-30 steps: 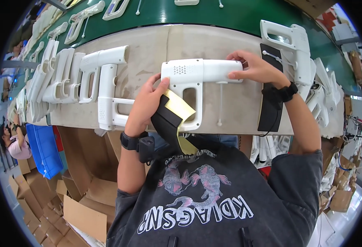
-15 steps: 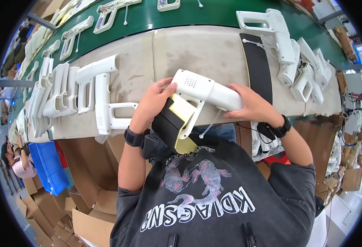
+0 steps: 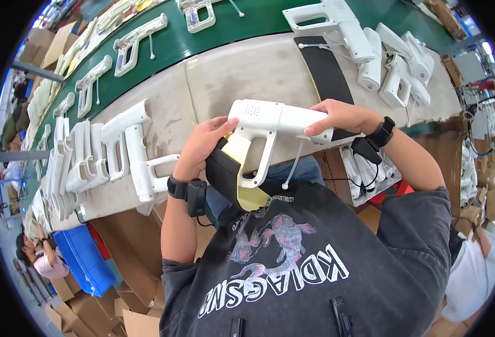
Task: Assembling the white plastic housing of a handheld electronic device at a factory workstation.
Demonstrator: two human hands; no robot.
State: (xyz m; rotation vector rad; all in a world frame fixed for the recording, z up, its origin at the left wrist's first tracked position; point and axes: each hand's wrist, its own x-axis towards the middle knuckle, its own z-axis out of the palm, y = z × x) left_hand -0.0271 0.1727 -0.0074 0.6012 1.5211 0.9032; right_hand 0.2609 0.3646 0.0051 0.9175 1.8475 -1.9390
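Observation:
A white pistol-shaped plastic housing [image 3: 258, 117] is held level across my body at the table's front edge. My left hand [image 3: 202, 147] closes on its rear end, thumb on top. My right hand [image 3: 346, 119] wraps round its barrel end, thumb on top. From the housing's underside hangs a thin white rod with a round tip [image 3: 293, 165]. Behind the looped handle, a black pad [image 3: 223, 174] with a pale yellow face sits beside my left hand, against the shirt. I cannot tell whether the left fingers touch this pad.
White housing halves [image 3: 104, 143] stand in a row at the left of the table. More finished-looking housings [image 3: 396, 73] are heaped at the right, by a black strip [image 3: 326, 70]. Behind runs a green conveyor [image 3: 163, 48] bearing open housings. A blue bin [image 3: 84, 261] and cardboard boxes stand below.
The housing has turned from slanting down at its right end to nearly level, its barrel end rising with my right hand. The whole view has swung somewhat.

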